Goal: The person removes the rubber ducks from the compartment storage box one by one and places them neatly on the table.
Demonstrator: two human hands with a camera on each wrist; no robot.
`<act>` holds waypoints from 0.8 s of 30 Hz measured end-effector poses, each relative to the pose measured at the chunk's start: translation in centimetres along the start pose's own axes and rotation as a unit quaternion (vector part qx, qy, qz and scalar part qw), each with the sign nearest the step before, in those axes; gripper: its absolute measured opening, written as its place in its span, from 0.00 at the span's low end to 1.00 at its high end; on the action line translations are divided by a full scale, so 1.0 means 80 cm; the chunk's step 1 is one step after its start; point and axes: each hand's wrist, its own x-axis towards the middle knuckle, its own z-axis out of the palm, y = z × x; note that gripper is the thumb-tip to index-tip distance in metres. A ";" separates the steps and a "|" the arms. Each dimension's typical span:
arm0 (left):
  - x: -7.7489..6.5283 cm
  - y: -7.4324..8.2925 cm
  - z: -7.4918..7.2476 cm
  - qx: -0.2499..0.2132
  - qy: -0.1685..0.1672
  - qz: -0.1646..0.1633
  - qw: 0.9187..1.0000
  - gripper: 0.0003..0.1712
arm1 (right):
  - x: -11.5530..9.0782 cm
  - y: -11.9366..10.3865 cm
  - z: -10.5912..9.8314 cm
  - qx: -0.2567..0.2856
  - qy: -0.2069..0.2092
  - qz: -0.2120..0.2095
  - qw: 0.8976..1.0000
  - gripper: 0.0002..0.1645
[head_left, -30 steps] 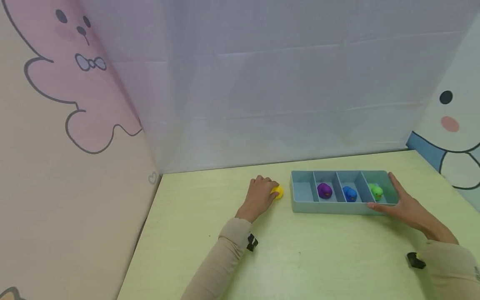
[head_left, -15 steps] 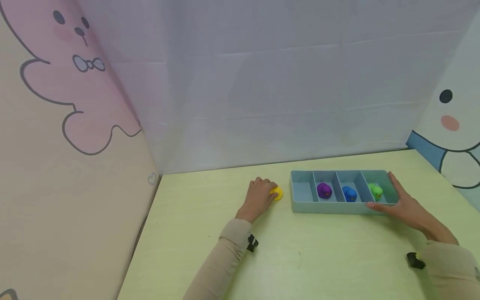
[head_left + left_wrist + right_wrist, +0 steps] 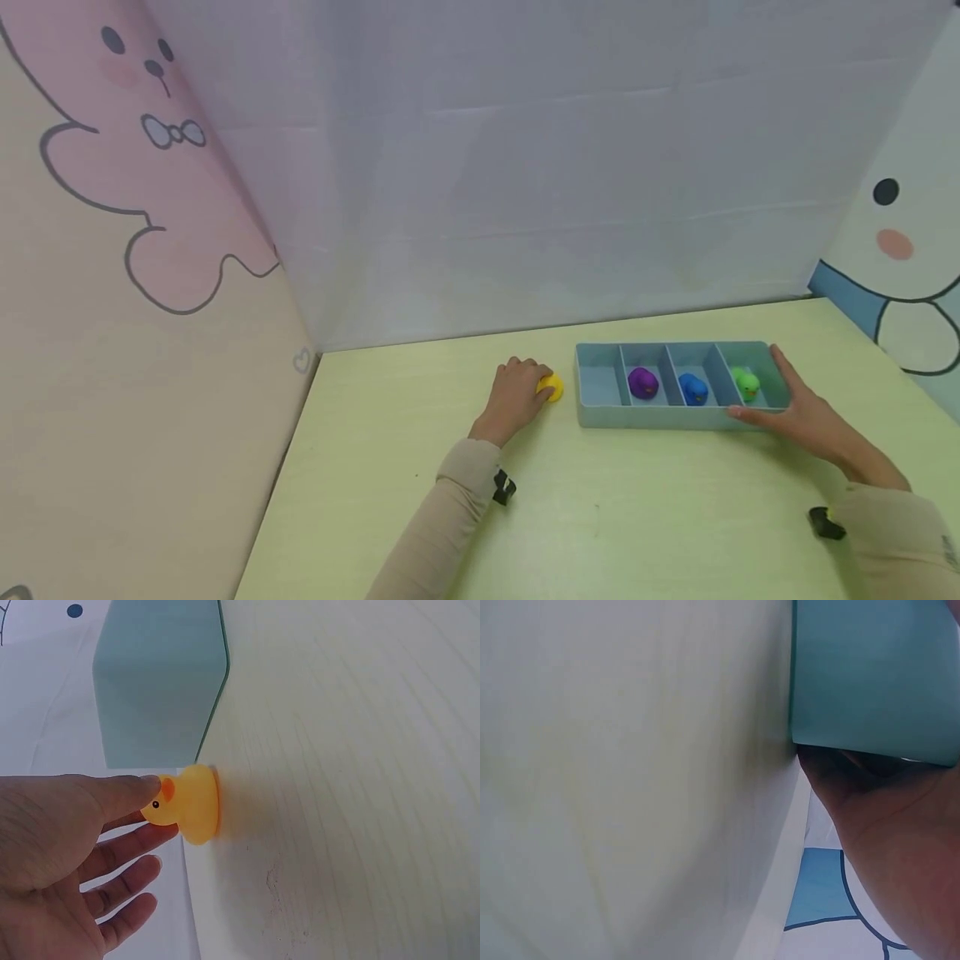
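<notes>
In the head view my left hand (image 3: pixel 510 402) pinches a yellow rubber duck (image 3: pixel 553 387) left of a blue-green divided tray (image 3: pixel 652 417). The left wrist view shows thumb and fingers at the head of the duck (image 3: pixel 198 806), its base at the table surface. My right hand (image 3: pixel 813 421) holds the tray's right end, thumb along the front wall and fingers at the far right side. Three more ducks sit in separate compartments: purple (image 3: pixel 643 382), blue (image 3: pixel 693 389) and green (image 3: pixel 746 384). The leftmost compartment has nothing in it.
The pale yellow table (image 3: pixel 540 508) runs back to a white sheet-like wall (image 3: pixel 555 200). Side panels with cartoon figures stand left (image 3: pixel 112 400) and right (image 3: pixel 892 217). The tray's left end (image 3: pixel 161 682) is close to the left hand.
The head view has shifted slightly. Both hands, the yellow duck and the tray stay practically where they were.
</notes>
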 end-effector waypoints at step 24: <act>0.011 0.018 -0.020 -0.052 0.102 0.051 0.992 0.12 | 0.002 -0.004 0.000 -0.013 0.000 0.030 0.999 0.76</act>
